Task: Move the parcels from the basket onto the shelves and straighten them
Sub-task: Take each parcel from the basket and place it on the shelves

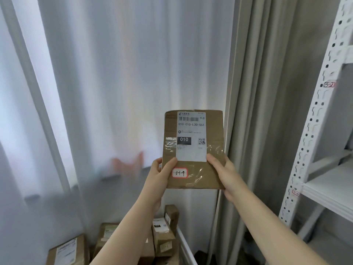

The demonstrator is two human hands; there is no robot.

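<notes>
I hold a flat brown cardboard parcel (pixel 212 131) upright at chest height in front of the curtain. It carries a white shipping label reading 010 and a small red-edged sticker marked 3-1-9. My left hand (pixel 161 174) grips its lower left edge, thumb on the front face. My right hand (pixel 224 172) grips its lower right edge the same way. Several more brown parcels (pixel 164 236) lie piled in the basket (pixel 184 243) below my arms; only its white rim shows. The white shelves (pixel 328 190) stand at the right.
White sheer curtains (pixel 114 73) fill the view ahead, with a beige curtain (pixel 267 111) hanging between them and the shelves. The perforated white shelf post (pixel 313 121) bears small tags, one reading 3-2. A low sill runs behind the sheer curtain at the left.
</notes>
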